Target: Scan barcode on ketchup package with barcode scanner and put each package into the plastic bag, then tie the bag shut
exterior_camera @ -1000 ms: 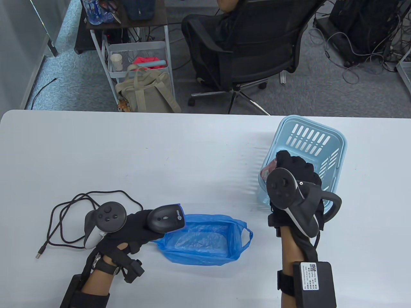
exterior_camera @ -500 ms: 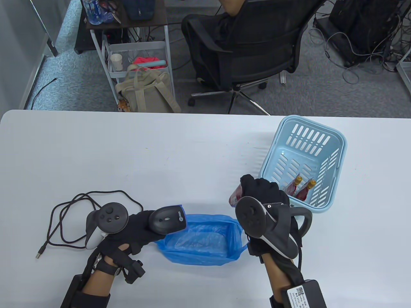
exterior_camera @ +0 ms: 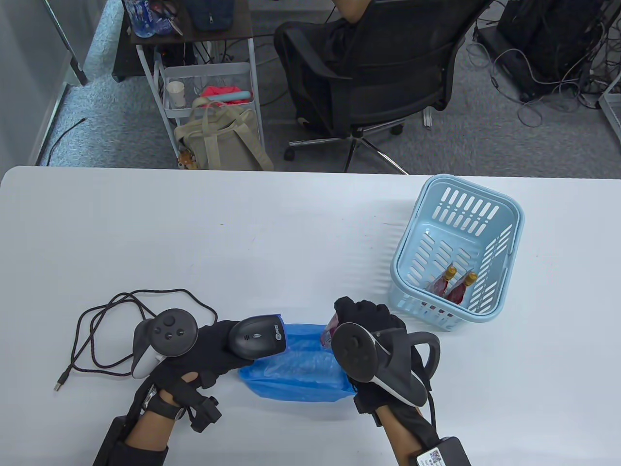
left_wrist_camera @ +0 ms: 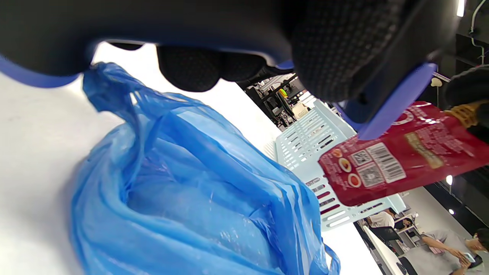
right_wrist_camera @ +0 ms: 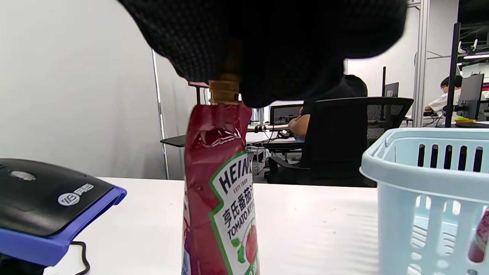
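My left hand (exterior_camera: 213,347) grips the black barcode scanner (exterior_camera: 258,336) just left of the blue plastic bag (exterior_camera: 296,371), its blue-edged head (right_wrist_camera: 57,206) turned toward the right hand. My right hand (exterior_camera: 361,315) pinches a red Heinz ketchup package (right_wrist_camera: 219,191) by its gold cap, so it hangs upright over the bag's right end. In the left wrist view the package's barcode side (left_wrist_camera: 386,162) faces the scanner above the open bag (left_wrist_camera: 183,191). Two more ketchup packages (exterior_camera: 451,286) lie in the light blue basket (exterior_camera: 504,213).
The scanner's black cable (exterior_camera: 111,330) loops across the table at the left and ends in a loose USB plug (exterior_camera: 59,385). The basket stands at the right of the white table (exterior_camera: 242,233). Behind the table are an office chair (exterior_camera: 388,63) and a cart (exterior_camera: 208,92).
My right hand lifted a ketchup package out of the basket and carried it left and toward me, over the bag. The left hand with the scanner shifted slightly right.
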Action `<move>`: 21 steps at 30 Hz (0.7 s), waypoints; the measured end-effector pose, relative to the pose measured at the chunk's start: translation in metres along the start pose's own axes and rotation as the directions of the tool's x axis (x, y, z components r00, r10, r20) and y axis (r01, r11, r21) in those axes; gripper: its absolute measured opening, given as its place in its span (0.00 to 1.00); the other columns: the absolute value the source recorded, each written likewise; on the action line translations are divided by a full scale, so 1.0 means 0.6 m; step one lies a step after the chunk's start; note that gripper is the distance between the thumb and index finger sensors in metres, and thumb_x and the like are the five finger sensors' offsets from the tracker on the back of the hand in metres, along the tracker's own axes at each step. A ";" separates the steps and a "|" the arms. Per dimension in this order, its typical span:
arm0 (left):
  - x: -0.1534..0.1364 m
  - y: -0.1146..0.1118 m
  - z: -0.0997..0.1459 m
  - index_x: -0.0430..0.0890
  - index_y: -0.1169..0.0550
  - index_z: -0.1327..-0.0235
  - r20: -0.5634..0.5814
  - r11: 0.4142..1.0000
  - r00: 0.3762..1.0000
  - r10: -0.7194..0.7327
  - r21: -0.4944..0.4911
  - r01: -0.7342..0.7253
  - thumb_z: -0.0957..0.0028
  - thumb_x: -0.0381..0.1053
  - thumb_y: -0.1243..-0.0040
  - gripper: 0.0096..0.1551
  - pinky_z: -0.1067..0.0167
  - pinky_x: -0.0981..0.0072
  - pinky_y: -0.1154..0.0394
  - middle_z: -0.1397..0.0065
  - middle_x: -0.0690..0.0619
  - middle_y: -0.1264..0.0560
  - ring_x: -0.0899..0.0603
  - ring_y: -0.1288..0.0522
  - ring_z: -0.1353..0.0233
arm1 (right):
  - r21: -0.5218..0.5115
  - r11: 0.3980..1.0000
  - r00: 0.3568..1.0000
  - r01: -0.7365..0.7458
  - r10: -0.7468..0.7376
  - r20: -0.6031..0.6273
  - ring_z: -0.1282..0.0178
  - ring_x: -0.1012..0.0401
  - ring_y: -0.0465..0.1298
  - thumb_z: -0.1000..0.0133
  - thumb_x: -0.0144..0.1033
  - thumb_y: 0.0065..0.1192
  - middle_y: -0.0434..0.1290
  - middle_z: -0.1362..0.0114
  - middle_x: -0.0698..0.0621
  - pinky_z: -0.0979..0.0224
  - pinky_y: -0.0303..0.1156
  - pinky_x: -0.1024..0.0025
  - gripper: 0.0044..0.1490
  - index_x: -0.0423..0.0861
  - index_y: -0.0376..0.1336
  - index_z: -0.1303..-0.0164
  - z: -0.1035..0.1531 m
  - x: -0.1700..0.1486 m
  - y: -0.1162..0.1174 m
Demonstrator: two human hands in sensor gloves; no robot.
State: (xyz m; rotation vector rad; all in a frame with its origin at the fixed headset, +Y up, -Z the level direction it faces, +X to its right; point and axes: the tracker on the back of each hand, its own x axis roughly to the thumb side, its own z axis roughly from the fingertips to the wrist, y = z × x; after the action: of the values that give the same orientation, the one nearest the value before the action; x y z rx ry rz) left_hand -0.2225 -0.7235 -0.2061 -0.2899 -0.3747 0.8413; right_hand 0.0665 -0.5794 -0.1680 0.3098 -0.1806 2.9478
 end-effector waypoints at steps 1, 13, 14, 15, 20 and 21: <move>0.003 -0.001 0.000 0.53 0.19 0.40 0.007 1.000 1.000 -0.005 -0.003 0.005 0.54 0.59 0.28 0.29 0.36 0.43 0.25 0.35 0.52 0.22 0.40 0.18 0.40 | 0.004 1.000 1.000 0.001 -0.001 0.003 0.48 0.47 0.77 0.44 0.31 0.66 0.76 0.38 0.38 0.48 0.75 0.55 0.28 0.38 0.67 0.33 0.001 0.002 0.003; 0.031 -0.025 -0.003 0.53 0.19 0.40 0.063 0.996 0.995 -0.073 -0.047 0.076 0.54 0.59 0.28 0.28 0.36 0.43 0.25 0.35 0.53 0.22 0.40 0.18 0.40 | 0.030 1.000 0.999 0.009 -0.010 0.042 0.50 0.47 0.78 0.44 0.32 0.66 0.76 0.39 0.38 0.49 0.76 0.56 0.28 0.37 0.67 0.34 -0.003 0.026 0.024; 0.031 -0.026 -0.004 0.53 0.19 0.40 0.063 0.995 0.995 -0.079 -0.052 0.083 0.54 0.59 0.28 0.28 0.36 0.43 0.25 0.35 0.53 0.22 0.40 0.18 0.40 | 0.029 1.000 0.999 0.010 -0.011 0.044 0.50 0.48 0.78 0.44 0.32 0.66 0.76 0.39 0.38 0.49 0.76 0.56 0.28 0.37 0.67 0.34 -0.004 0.027 0.025; 0.032 -0.029 -0.005 0.53 0.19 0.41 0.063 0.994 0.994 -0.089 -0.057 0.092 0.54 0.59 0.28 0.28 0.36 0.43 0.25 0.35 0.53 0.22 0.40 0.18 0.40 | 0.030 0.999 0.999 0.011 -0.013 0.048 0.50 0.48 0.78 0.44 0.32 0.66 0.76 0.40 0.38 0.49 0.76 0.56 0.28 0.37 0.67 0.34 -0.005 0.030 0.026; 0.032 -0.031 -0.006 0.53 0.19 0.40 0.059 0.992 0.993 -0.102 -0.071 0.106 0.53 0.59 0.28 0.28 0.36 0.43 0.26 0.35 0.54 0.22 0.40 0.18 0.40 | 0.034 0.999 0.998 0.019 -0.021 0.058 0.50 0.48 0.78 0.44 0.32 0.66 0.77 0.40 0.38 0.49 0.76 0.56 0.28 0.37 0.67 0.34 -0.008 0.037 0.029; 0.033 -0.031 -0.006 0.53 0.19 0.40 0.058 0.991 0.993 -0.104 -0.072 0.109 0.53 0.59 0.28 0.28 0.36 0.43 0.26 0.35 0.54 0.22 0.40 0.18 0.40 | 0.034 0.999 0.998 0.019 -0.021 0.059 0.50 0.48 0.78 0.44 0.32 0.66 0.77 0.40 0.38 0.49 0.76 0.56 0.28 0.37 0.67 0.34 -0.008 0.038 0.029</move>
State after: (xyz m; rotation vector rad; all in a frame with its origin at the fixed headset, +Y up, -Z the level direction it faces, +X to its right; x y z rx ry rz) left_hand -0.1965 -0.7207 -0.1978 -0.3144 -0.4695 0.7322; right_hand 0.0407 -0.5922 -0.1698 0.4013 -0.1354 2.9259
